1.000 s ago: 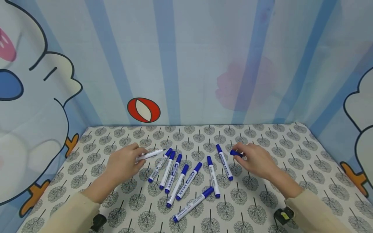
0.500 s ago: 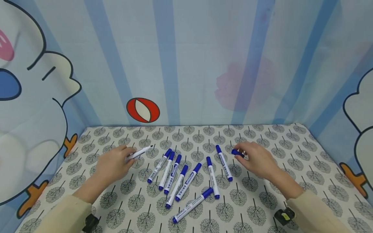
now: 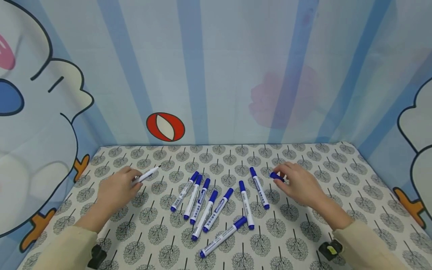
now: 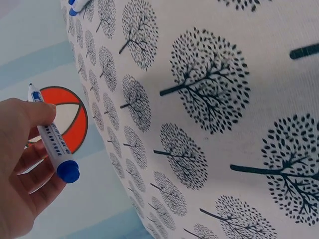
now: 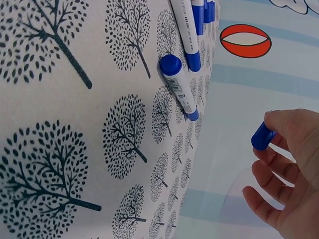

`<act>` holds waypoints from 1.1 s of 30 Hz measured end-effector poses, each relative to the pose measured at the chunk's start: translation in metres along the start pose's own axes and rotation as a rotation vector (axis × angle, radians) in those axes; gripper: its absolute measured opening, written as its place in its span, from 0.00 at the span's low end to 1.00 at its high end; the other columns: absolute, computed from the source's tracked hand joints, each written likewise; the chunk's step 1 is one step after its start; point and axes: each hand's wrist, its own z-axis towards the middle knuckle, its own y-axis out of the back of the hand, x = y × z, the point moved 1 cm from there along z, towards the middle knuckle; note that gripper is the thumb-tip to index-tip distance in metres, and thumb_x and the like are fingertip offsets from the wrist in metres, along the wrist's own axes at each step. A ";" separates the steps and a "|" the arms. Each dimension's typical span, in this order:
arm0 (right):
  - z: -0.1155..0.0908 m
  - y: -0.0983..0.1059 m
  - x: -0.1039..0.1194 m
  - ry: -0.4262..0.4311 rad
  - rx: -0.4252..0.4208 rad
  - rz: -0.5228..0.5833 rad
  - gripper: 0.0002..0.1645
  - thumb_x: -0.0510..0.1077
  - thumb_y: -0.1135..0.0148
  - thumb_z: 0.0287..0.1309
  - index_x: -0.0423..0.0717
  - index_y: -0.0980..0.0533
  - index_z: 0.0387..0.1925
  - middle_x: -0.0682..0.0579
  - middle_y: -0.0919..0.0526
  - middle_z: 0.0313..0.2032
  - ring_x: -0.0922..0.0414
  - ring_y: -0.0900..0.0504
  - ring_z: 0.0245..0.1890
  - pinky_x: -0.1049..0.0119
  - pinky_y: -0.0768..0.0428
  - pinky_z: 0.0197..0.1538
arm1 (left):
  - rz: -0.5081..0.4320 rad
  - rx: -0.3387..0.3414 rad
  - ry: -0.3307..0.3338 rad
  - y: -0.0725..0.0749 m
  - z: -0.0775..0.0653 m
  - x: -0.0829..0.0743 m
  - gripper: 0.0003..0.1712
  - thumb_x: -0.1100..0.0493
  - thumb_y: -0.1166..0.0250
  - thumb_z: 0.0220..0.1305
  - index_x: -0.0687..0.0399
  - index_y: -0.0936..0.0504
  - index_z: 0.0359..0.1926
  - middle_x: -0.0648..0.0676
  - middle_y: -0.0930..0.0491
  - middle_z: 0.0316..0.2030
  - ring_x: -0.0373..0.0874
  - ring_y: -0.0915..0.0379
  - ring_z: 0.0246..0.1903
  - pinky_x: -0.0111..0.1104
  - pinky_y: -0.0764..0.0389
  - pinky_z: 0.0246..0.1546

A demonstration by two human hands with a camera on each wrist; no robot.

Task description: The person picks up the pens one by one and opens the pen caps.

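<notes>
My left hand (image 3: 116,189) pinches an uncapped marker (image 3: 146,176) between thumb and fingers, left of the other markers. In the left wrist view that marker (image 4: 54,139) has a white barrel, a blue end and a bare dark tip. On the right, my right hand (image 3: 298,183) pinches a loose blue cap (image 3: 276,176). The right wrist view shows the cap (image 5: 263,136) between thumb and index finger, the other fingers loosely bent. Nearest to this hand lies a capped marker (image 3: 260,188) on the cloth.
Several capped white markers with blue ends lie in the middle, among them a slanted front marker (image 3: 222,238) and an upright-lying marker (image 3: 247,204). A tree-print cloth (image 3: 263,258) covers the table. Behind stands a striped blue curtain (image 3: 222,75) with cartoon prints.
My left hand has moved left with the uncapped marker, away from the lying markers. My right hand has barely shifted and still holds the cap.
</notes>
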 end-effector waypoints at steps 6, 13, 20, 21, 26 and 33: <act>-0.001 -0.001 -0.003 -0.014 0.000 0.001 0.14 0.42 0.34 0.49 0.46 0.23 0.40 0.55 0.20 0.30 0.57 0.24 0.30 0.66 0.26 0.30 | -0.004 0.022 0.055 0.000 -0.002 0.013 0.16 0.58 0.34 0.54 0.58 0.21 0.44 0.56 0.24 0.35 0.40 0.33 0.18 0.30 0.36 0.11; -0.001 0.000 -0.004 -0.044 0.022 0.026 0.13 0.41 0.34 0.49 0.45 0.23 0.39 0.55 0.19 0.30 0.57 0.23 0.29 0.69 0.27 0.29 | -0.012 0.069 0.131 0.000 -0.003 0.028 0.19 0.57 0.36 0.54 0.60 0.22 0.47 0.56 0.25 0.29 0.43 0.34 0.19 0.31 0.35 0.12; -0.002 0.001 -0.006 -0.077 0.038 0.037 0.13 0.41 0.34 0.50 0.46 0.23 0.40 0.55 0.19 0.29 0.61 0.25 0.26 0.72 0.28 0.25 | -0.033 0.144 0.238 -0.004 -0.007 0.044 0.19 0.57 0.38 0.56 0.61 0.23 0.47 0.59 0.23 0.29 0.44 0.34 0.17 0.34 0.35 0.12; -0.002 0.001 -0.006 -0.083 0.041 0.041 0.13 0.41 0.34 0.50 0.46 0.23 0.40 0.55 0.19 0.29 0.62 0.25 0.26 0.72 0.28 0.25 | -0.040 0.158 0.254 -0.004 -0.008 0.047 0.19 0.57 0.38 0.56 0.62 0.23 0.47 0.59 0.23 0.29 0.44 0.34 0.16 0.34 0.34 0.12; -0.002 0.001 -0.008 -0.108 0.056 0.059 0.13 0.41 0.36 0.51 0.46 0.24 0.41 0.55 0.19 0.29 0.64 0.26 0.24 0.71 0.28 0.25 | -0.063 0.214 0.323 -0.002 -0.012 0.058 0.19 0.56 0.40 0.57 0.63 0.24 0.46 0.56 0.22 0.25 0.44 0.33 0.16 0.34 0.33 0.12; -0.003 0.000 -0.009 -0.126 0.065 0.068 0.13 0.41 0.36 0.51 0.45 0.24 0.41 0.54 0.19 0.28 0.62 0.25 0.24 0.71 0.28 0.24 | -0.085 0.230 0.353 -0.004 -0.021 0.070 0.19 0.58 0.39 0.57 0.67 0.24 0.46 0.54 0.26 0.19 0.44 0.35 0.15 0.33 0.34 0.12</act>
